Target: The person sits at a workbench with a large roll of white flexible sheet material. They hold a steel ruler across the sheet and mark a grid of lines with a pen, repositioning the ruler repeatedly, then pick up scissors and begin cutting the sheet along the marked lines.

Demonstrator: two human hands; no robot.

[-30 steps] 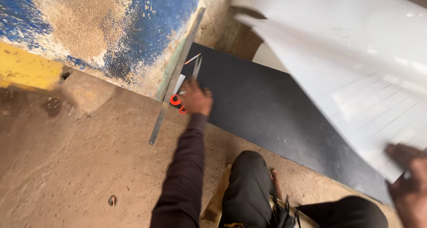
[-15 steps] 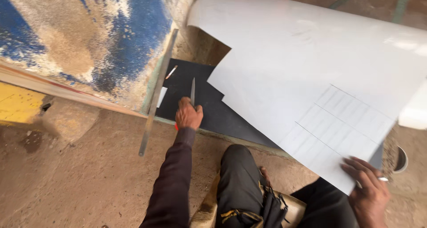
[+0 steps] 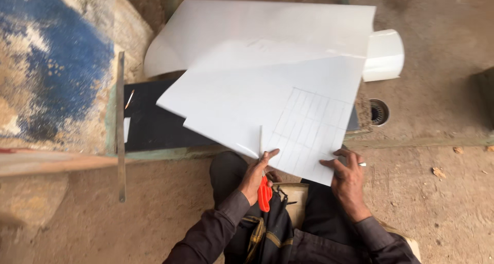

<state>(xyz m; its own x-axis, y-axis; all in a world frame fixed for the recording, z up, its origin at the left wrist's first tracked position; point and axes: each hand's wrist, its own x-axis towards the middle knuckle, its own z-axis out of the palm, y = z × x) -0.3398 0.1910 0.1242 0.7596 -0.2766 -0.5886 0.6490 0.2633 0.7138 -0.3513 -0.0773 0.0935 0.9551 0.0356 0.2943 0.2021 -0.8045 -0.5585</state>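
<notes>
Far left, a blue-and-tan painted surface (image 3: pixel 56 84), worn and patchy; just beside it a long metal straightedge (image 3: pixel 120 125) lying on the concrete floor (image 3: pixel 442 104), same spot as a second ago. Next, a black sheet (image 3: pixel 154 122) flat on the floor, now half covered — a second ago bare, with the left hand resting on the scissors there. Big change: white sheet (image 3: pixel 267 73) swung across and down from the upper right, draped over the black one, its ruled grid corner pulled in towards the lap. Left hand (image 3: pixel 256 177) off the black sheet and back at the knees, grip closed around orange-handled scissors (image 3: pixel 264 192), blade poking up through the sheet's near edge, thumb on the paper. So scissors and sheet brought together, apparently with the blade already entered at the edge beside the grid. Further right, right hand (image 3: pixel 349 177) spread flat on the lower corner of the grid, fingers open, pressing rather than clasping, a ring on one finger. Beyond, the sheet's rolled end (image 3: pixel 385 55) curling at upper right, and a round floor drain (image 3: pixel 380 112) just past the black sheet's end.
</notes>
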